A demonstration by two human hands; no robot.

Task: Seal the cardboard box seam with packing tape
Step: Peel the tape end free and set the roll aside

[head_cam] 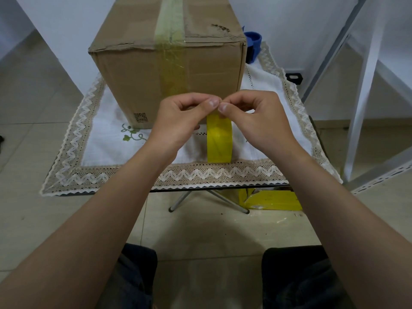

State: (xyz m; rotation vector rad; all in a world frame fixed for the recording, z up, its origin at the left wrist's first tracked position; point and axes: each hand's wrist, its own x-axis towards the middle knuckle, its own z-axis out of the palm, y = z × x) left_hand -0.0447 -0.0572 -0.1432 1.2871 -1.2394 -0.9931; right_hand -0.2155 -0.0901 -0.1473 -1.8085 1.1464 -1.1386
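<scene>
A cardboard box (142, 74) stands on a small table, with a strip of yellowish tape (171, 47) running along its top seam and down its front face. In front of the box a roll of yellow packing tape (219, 139) stands on edge on the cloth. My left hand (180, 121) and my right hand (258, 119) meet just above the roll, thumbs and fingertips pinching the tape at its top. Whether a loose end is lifted is hidden by my fingers.
A white tablecloth with a lace border (200, 175) covers the folding table. A blue object (253, 44) sits behind the box at the right. Crumpled yellow tape (270, 200) lies on the tiled floor under the table. A white metal frame (365, 85) stands at the right.
</scene>
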